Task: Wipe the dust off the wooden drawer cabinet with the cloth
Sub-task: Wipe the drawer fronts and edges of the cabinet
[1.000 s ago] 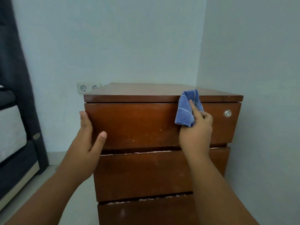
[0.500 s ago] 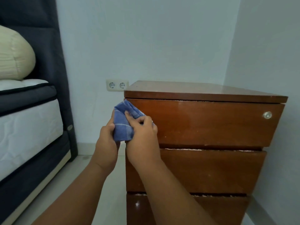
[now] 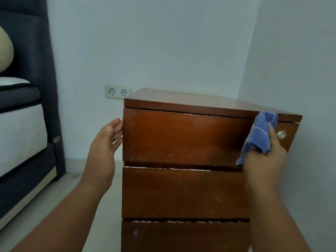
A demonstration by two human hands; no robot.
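Observation:
The brown wooden drawer cabinet (image 3: 181,139) stands in a room corner, showing three drawer fronts and a flat top. My right hand (image 3: 263,164) grips a crumpled blue cloth (image 3: 258,135) and holds it against the right end of the top drawer front, just left of a round silver lock (image 3: 281,134). My left hand (image 3: 105,148) is at the cabinet's left edge with relaxed, nearly straight fingers, its fingertips at the top drawer's side; it holds nothing.
A white double wall socket (image 3: 118,92) sits on the pale wall behind the cabinet's left corner. A bed with a dark frame and white mattress (image 3: 20,135) stands at the left. The right wall runs close to the cabinet. Light floor lies between bed and cabinet.
My right hand has carried the cloth from the top drawer's left end across to its right end. My left hand has let go of the cloth and moved to the cabinet's left edge.

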